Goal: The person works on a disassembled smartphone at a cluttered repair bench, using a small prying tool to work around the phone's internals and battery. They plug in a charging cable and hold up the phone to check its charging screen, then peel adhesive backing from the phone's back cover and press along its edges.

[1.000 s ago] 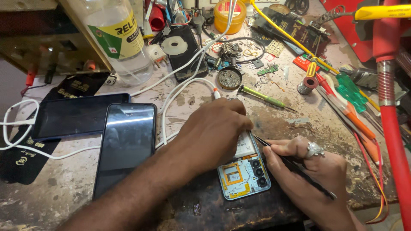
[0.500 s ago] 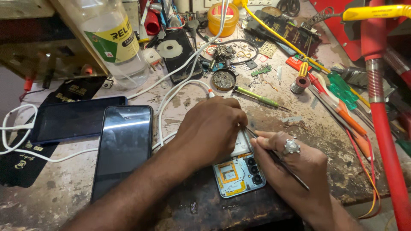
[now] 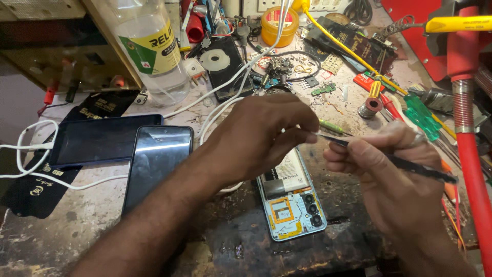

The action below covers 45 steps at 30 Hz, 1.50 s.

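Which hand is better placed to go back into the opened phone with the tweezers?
Right, probably. The right hand already grips the black tweezers, raised just right of the opened phone. The left hand only pinches at their tip, above the phone.

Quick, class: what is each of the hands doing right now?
Left hand: fingers pinched at the tweezers tip.
Right hand: closed, holding the tweezers.

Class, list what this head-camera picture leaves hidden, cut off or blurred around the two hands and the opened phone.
- Opened phone: upper end hidden behind the left hand.
- Tweezers: the tip meets the left fingertips; anything pinched there is too small to see.
- Right hand: motion-blurred, wrist cut by the bottom edge.
- Plastic bottle: top cut by the upper edge.
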Tool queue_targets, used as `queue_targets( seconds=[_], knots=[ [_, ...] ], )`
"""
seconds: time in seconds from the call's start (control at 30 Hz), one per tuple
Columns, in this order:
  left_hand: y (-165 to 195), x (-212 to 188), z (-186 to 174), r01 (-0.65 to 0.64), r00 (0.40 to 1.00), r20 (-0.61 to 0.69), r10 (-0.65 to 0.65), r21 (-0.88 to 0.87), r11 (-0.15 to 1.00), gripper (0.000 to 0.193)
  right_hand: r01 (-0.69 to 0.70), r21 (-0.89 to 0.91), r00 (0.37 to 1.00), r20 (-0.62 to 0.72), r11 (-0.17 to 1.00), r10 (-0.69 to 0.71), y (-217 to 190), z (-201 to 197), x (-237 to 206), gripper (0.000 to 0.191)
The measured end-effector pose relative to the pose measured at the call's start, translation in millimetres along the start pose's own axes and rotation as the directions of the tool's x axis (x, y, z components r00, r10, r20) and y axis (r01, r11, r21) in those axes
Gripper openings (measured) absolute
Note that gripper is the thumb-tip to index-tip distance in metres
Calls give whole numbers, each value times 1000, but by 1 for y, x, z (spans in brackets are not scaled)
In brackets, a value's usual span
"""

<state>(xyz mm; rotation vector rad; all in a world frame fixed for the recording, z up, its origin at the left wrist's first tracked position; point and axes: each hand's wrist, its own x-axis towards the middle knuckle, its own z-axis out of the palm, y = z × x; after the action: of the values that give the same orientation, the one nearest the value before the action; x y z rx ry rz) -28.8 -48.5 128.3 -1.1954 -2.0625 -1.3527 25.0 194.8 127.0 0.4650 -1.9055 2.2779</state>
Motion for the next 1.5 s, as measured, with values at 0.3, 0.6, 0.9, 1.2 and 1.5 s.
queue_targets(
  seconds=[0.3, 0.6, 0.9, 1.2, 1.5],
  knots=[
    [10, 10, -23, 578, 787, -103, -608, 467, 669, 40, -37, -737, 994, -95, 674, -50, 5, 16, -9, 5],
    [-14, -22, 26, 172, 971, 108, -215, 314, 934, 51, 38, -784, 998, 1, 620, -60, 12, 23, -21, 13],
    [-7, -14, 19, 266, 921, 213, -325, 265, 927, 46, 165, -847, 986, 121, 506, -118, 5, 29, -13, 13],
    [-9, -19, 20, 197, 958, 163, -236, 226, 954, 49, 164, -856, 981, 90, 490, -170, 14, 30, -11, 16],
    [-6, -18, 19, 256, 945, 151, -289, 206, 944, 55, 116, -806, 992, 60, 581, -114, 10, 29, -17, 8]
  ],
)
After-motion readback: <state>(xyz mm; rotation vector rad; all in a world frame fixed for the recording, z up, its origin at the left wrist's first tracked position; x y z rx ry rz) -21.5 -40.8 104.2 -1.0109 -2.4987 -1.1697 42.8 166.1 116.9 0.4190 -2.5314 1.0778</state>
